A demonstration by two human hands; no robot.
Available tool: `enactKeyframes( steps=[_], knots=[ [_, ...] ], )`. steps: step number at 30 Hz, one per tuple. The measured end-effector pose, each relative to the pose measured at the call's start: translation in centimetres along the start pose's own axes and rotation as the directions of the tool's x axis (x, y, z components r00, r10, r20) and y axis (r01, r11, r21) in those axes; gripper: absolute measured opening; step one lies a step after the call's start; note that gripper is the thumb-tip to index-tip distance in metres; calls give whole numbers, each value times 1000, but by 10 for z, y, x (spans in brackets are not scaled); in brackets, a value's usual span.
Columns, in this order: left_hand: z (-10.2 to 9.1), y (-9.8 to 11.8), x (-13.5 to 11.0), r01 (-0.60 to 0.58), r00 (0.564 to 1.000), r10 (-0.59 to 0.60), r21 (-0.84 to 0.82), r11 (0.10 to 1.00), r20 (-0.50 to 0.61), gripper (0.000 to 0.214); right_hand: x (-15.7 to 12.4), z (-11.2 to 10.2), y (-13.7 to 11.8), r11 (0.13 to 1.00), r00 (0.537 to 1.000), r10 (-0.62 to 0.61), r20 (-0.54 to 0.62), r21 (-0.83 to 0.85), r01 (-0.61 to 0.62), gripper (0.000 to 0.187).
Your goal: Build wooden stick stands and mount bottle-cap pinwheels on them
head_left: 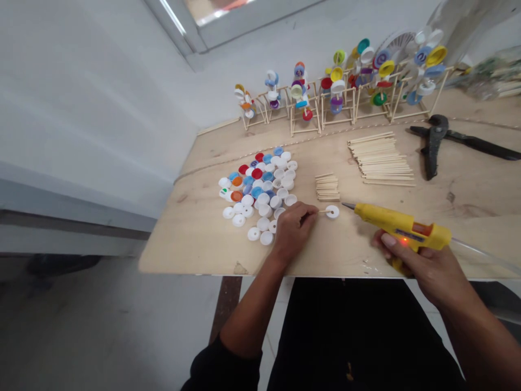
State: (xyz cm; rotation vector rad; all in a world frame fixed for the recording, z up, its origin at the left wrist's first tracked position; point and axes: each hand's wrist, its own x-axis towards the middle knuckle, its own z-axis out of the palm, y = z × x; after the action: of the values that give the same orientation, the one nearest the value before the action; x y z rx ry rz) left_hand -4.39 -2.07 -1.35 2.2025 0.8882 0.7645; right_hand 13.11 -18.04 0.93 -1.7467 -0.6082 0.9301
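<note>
My left hand [296,227] pinches a short wooden stick [323,211], whose far end meets a white bottle cap [332,212] with a hole in its middle. Wrapped in my right hand [419,263] is a yellow hot glue gun [401,224], its red light lit. The nozzle points left, a little apart from the cap. Left of my left hand lies a spread of bottle caps [264,210], mostly white, with some blue, red and orange. A small pile of short sticks [327,188] lies just beyond the cap.
Longer sticks [382,159] lie beside black pliers [436,144] at the right. Along the wall stand several stick frames [305,122] carrying colourful caps. A thin cord [244,156] crosses the wooden table [183,239]. A plastic bag [492,76] sits at the back right.
</note>
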Motion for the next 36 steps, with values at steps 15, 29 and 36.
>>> enactKeyframes(
  steps=[15,29,36],
  knots=[
    [-4,0,5,-24,999,24,4,1000,34,13,-1,0,-1,999,999,-33,23,-7,34,35],
    [-5,-5,9,-47,997,47,-5,999,69,15,-2,0,-3,1000,1000,9,11,0,-9,38],
    [-7,-3,9,-47,996,48,-13,999,77,14,0,0,0,1000,1000,-2,17,-13,2,40]
  ],
)
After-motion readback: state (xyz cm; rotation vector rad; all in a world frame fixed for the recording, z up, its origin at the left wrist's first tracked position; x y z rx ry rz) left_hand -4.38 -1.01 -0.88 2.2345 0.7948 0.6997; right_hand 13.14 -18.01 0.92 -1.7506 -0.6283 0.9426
